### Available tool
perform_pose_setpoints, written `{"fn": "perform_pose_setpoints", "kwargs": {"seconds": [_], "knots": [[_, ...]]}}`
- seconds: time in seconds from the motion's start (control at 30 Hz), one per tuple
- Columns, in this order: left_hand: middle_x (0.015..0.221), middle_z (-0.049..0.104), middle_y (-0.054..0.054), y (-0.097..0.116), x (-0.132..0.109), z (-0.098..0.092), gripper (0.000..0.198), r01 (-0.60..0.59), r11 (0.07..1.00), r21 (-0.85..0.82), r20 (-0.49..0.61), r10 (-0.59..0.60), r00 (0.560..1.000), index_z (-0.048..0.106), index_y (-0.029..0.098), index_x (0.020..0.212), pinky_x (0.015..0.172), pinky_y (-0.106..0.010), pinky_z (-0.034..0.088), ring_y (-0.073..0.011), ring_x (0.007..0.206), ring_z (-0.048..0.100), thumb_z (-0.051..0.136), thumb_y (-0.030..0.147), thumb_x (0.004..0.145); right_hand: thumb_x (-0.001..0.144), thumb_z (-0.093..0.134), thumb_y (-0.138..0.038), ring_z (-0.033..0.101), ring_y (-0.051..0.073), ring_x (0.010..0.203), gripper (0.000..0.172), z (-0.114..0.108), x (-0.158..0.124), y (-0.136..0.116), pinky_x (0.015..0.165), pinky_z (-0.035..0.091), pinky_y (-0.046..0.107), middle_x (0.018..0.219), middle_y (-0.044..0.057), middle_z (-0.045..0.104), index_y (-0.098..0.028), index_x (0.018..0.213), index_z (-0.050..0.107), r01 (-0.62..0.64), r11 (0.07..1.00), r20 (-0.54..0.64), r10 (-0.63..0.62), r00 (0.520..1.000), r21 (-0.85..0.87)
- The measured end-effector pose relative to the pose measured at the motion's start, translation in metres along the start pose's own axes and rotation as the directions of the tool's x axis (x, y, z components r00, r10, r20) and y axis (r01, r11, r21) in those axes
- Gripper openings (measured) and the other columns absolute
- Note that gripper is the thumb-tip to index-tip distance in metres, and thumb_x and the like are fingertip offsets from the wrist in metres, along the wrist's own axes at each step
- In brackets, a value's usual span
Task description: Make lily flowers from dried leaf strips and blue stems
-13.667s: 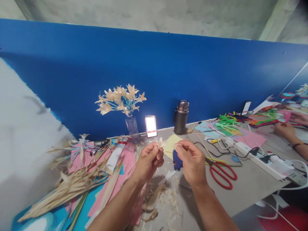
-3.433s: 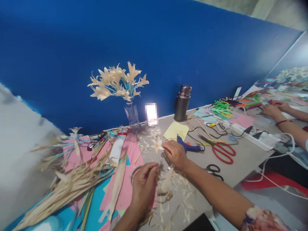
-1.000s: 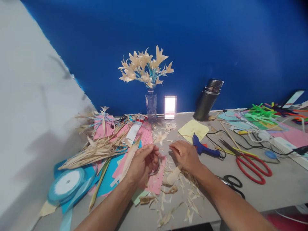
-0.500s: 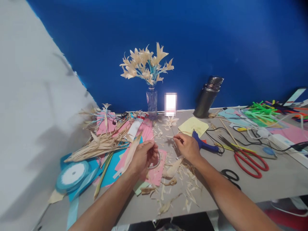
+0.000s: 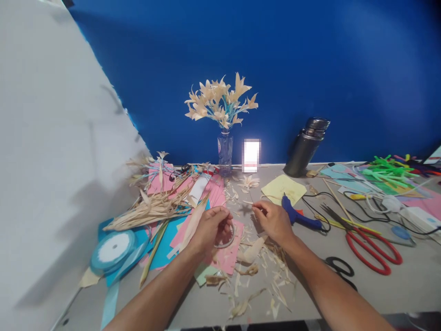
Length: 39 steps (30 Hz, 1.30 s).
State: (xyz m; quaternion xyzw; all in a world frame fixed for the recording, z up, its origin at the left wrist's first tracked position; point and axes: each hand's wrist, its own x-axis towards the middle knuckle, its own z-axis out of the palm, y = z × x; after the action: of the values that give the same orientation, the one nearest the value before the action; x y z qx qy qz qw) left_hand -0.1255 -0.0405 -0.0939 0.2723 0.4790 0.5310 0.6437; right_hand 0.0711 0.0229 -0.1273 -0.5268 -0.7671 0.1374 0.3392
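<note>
My left hand (image 5: 210, 226) is closed round a small coil of thin wire (image 5: 228, 236), held just above a pink paper sheet (image 5: 225, 252). A little to its right, my right hand (image 5: 274, 219) pinches the thin wire's free end with thumb and forefinger. A small straw flower (image 5: 248, 181) lies on the table beyond my right hand. Cut straw scraps (image 5: 257, 271) are scattered under and in front of both hands.
A glass vase of straw flowers (image 5: 223, 115) stands at the blue wall, a dark flask (image 5: 305, 147) to its right. A blue glue gun (image 5: 298, 216), red scissors (image 5: 372, 246), black scissors (image 5: 339, 266), cables, a ribbon spool (image 5: 112, 246) and a heap of straw leaves (image 5: 151, 207) surround me.
My right hand has drawn slightly right and nearer, away from the left, with the wire end in its pinch. The left hand keeps the coil. The view has shifted a little downward.
</note>
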Motion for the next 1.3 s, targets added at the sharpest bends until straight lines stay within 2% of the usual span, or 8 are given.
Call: {"fn": "perform_pose_setpoints", "kwargs": {"seconds": [0.13,0.2,0.4,0.9,1.0,1.13,1.3], "knots": [[0.052,0.057,0.001,-0.007,-0.002,0.002,0.032,0.042,0.996,0.082,0.012,-0.044,0.999,0.06,0.015,0.066,0.04,-0.016,0.031,-0.0059,0.04,0.046,0.079,0.04,0.066,0.088,0.058,-0.027,0.07,0.022,0.08,0.017,-0.002,-0.001,-0.002,0.069,0.044,0.03,0.085,0.003,0.078,-0.025,0.088,0.075,0.001,1.0,-0.009,-0.002,1.0,-0.008],[0.051,0.055,0.001,-0.01,-0.004,0.006,0.034,0.045,0.993,0.112,0.01,-0.046,0.999,0.058,0.016,0.064,0.042,-0.017,0.033,-0.0062,0.04,0.046,0.079,0.041,0.065,0.088,0.058,-0.027,0.07,0.022,0.077,0.017,-0.003,-0.001,-0.003,0.068,0.043,0.03,0.084,0.003,0.078,-0.025,0.087,0.075,-0.002,1.0,-0.006,0.002,1.0,-0.009],[0.05,0.053,0.003,-0.004,-0.012,0.015,0.038,0.025,0.988,0.154,0.0,-0.025,1.0,0.054,0.017,0.061,0.044,-0.018,0.035,-0.0064,0.042,0.046,0.081,0.043,0.06,0.089,0.059,-0.029,0.069,0.021,0.077,0.017,-0.006,0.001,-0.003,0.066,0.042,0.029,0.083,0.002,0.078,-0.025,0.086,0.075,-0.052,0.999,-0.021,0.052,0.998,-0.01],[0.048,0.052,0.002,-0.002,-0.01,0.011,0.041,0.014,0.989,0.15,0.021,-0.018,1.0,0.052,0.017,0.062,0.043,-0.017,0.029,-0.0057,0.04,0.043,0.08,0.047,0.064,0.089,0.059,-0.029,0.069,0.02,0.075,0.016,-0.002,0.003,0.0,0.065,0.041,0.028,0.082,0.001,0.078,-0.025,0.086,0.075,-0.052,0.999,-0.005,0.052,0.999,-0.016],[0.048,0.052,0.003,-0.001,-0.011,0.011,0.042,-0.007,0.992,0.127,0.041,0.002,0.999,0.051,0.017,0.061,0.043,-0.017,0.029,-0.005,0.04,0.042,0.082,0.045,0.063,0.089,0.058,-0.028,0.07,0.021,0.077,0.017,-0.002,0.003,0.001,0.066,0.042,0.029,0.083,0.001,0.078,-0.026,0.087,0.075,-0.061,0.998,0.003,0.062,0.998,-0.025],[0.044,0.047,0.005,-0.002,-0.008,0.008,0.036,-0.085,0.988,0.131,0.058,0.078,0.995,0.054,0.018,0.065,0.039,-0.017,0.02,-0.0042,0.035,0.034,0.079,0.044,0.068,0.088,0.059,-0.027,0.071,0.021,0.076,0.016,-0.003,0.003,0.001,0.065,0.042,0.029,0.082,0.001,0.078,-0.026,0.088,0.075,-0.097,0.995,0.012,0.097,0.995,-0.027],[0.047,0.053,0.001,-0.004,-0.004,0.004,0.029,-0.105,0.986,0.13,0.027,0.102,0.994,0.051,0.018,0.06,0.041,-0.019,0.027,-0.0084,0.039,0.044,0.067,0.038,0.074,0.088,0.059,-0.028,0.069,0.02,0.073,0.015,-0.004,0.003,-0.001,0.065,0.041,0.028,0.08,0.001,0.077,-0.026,0.086,0.074,-0.076,0.997,0.001,0.076,0.997,-0.017]]}}
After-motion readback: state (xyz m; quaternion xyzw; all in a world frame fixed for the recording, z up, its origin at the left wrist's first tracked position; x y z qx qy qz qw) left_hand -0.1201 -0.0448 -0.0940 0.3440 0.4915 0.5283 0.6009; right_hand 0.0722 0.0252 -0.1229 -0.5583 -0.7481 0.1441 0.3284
